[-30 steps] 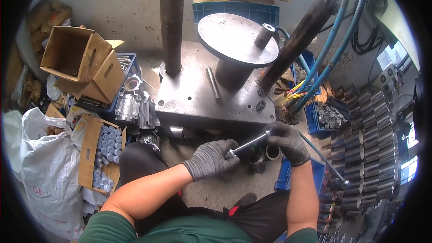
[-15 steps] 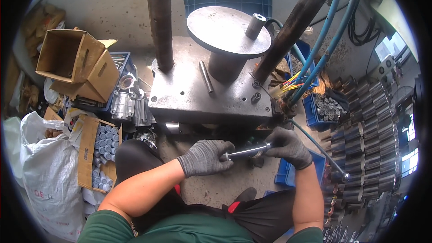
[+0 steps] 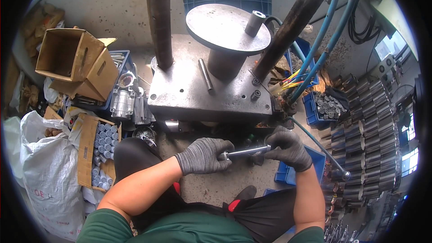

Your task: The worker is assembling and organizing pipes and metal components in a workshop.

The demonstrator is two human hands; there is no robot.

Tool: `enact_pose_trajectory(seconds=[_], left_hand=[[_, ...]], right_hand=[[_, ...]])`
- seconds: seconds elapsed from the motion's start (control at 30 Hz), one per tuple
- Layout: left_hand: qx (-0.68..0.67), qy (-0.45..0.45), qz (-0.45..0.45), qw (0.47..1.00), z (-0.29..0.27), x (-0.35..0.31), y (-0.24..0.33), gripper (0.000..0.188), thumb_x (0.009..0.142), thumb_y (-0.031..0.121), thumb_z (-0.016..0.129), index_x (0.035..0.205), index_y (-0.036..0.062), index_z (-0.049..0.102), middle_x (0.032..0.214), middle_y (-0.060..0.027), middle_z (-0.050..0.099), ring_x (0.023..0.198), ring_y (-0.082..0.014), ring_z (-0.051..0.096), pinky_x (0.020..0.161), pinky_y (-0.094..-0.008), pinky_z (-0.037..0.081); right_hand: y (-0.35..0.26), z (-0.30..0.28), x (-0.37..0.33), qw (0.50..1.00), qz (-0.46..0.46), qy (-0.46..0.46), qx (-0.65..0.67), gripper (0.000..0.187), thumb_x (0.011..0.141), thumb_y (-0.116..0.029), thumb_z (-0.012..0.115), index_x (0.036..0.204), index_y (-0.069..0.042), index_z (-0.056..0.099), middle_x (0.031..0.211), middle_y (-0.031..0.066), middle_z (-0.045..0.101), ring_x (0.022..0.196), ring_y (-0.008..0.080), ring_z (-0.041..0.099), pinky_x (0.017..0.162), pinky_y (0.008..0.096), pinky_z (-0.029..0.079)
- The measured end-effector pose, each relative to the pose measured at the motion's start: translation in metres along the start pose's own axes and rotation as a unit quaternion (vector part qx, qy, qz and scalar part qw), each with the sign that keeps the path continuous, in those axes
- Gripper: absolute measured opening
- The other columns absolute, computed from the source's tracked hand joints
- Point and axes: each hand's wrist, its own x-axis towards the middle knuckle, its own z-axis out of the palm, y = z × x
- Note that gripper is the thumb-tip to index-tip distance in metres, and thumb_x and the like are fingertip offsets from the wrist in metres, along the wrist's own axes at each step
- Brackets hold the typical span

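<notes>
Between my two hands, over the floor in front of the press, is a slim silvery metal shaft (image 3: 246, 151), nearly level, its right end a little higher. My left hand (image 3: 202, 156), in a grey knit glove, closes on its left end, where a wider collar shows by the fingertips. The gloved right hand (image 3: 290, 149) has curled fingers at the shaft's other end; part of that grip is hidden. Beyond them stands the press's steel base (image 3: 180, 101), with a loose metal rod (image 3: 205, 74) lying on it beside a round plate (image 3: 216, 24) on a thick post.
A short cylinder (image 3: 255, 23) stands on the round plate. Two dark columns and blue hoses (image 3: 321, 58) rise nearby. At left are cardboard boxes (image 3: 94, 69), a carton of grey cylindrical parts (image 3: 105, 139) and a white sack (image 3: 42, 171). Stacked metal cylinders (image 3: 364, 139) and blue bins (image 3: 288, 171) occupy the right.
The shaft and both hands stay almost in place. My right fingers have shifted slightly at the shaft's right end, and the whole view has moved a touch.
</notes>
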Motion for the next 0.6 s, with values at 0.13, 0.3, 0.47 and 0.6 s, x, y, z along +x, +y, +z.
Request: enact_pose_trajectory(seconds=[0.13, 0.3, 0.47, 0.6], left_hand=[[0.008, -0.021, -0.026, 0.999, -0.0012, -0.001, 0.0001, 0.054, 0.091, 0.038, 0.075, 0.131, 0.0027, 0.07, 0.102, -0.0183, 0.078, 0.1, -0.0372, 0.077, 0.089, -0.0474, 0.061], [0.022, -0.018, -0.013, 1.0, -0.0034, -0.0008, 0.0001, 0.054, 0.091, 0.038, 0.075, 0.13, 0.0024, 0.07, 0.101, -0.0186, 0.078, 0.1, -0.0371, 0.077, 0.089, -0.0473, 0.061], [-0.009, -0.026, -0.032, 0.999, -0.0019, -0.0005, 0.0012, 0.053, 0.09, 0.037, 0.075, 0.13, 0.0026, 0.071, 0.101, -0.0193, 0.078, 0.099, -0.0372, 0.077, 0.089, -0.0472, 0.061], [-0.018, -0.023, -0.034, 0.999, -0.0009, -0.0012, 0.0011, 0.052, 0.09, 0.037, 0.076, 0.128, 0.0023, 0.072, 0.101, -0.0197, 0.078, 0.099, -0.0373, 0.077, 0.089, -0.0474, 0.061]], right_hand=[[0.0024, 0.0043, -0.0008, 0.998, 0.04, 0.014, 0.042, 0.036, 0.084, 0.003, 0.091, 0.116, 0.006, 0.074, 0.102, 0.0083, 0.064, 0.088, 0.0187, 0.074, 0.07, 0.0325, 0.062], [0.0002, 0.0023, -0.0003, 0.999, 0.028, 0.0, -0.016, 0.035, 0.087, 0.004, 0.088, 0.119, 0.008, 0.074, 0.102, 0.0092, 0.067, 0.084, 0.0194, 0.075, 0.07, 0.0337, 0.063], [-0.0027, 0.0018, 0.0008, 0.999, 0.044, 0.0, -0.003, 0.036, 0.086, 0.002, 0.089, 0.118, 0.007, 0.075, 0.101, 0.0086, 0.067, 0.085, 0.0171, 0.072, 0.072, 0.0323, 0.061], [-0.0025, 0.0031, 0.0021, 0.996, -0.015, 0.011, -0.086, 0.038, 0.082, -0.004, 0.093, 0.115, 0.003, 0.076, 0.097, 0.0072, 0.067, 0.082, 0.015, 0.067, 0.07, 0.0313, 0.056]])
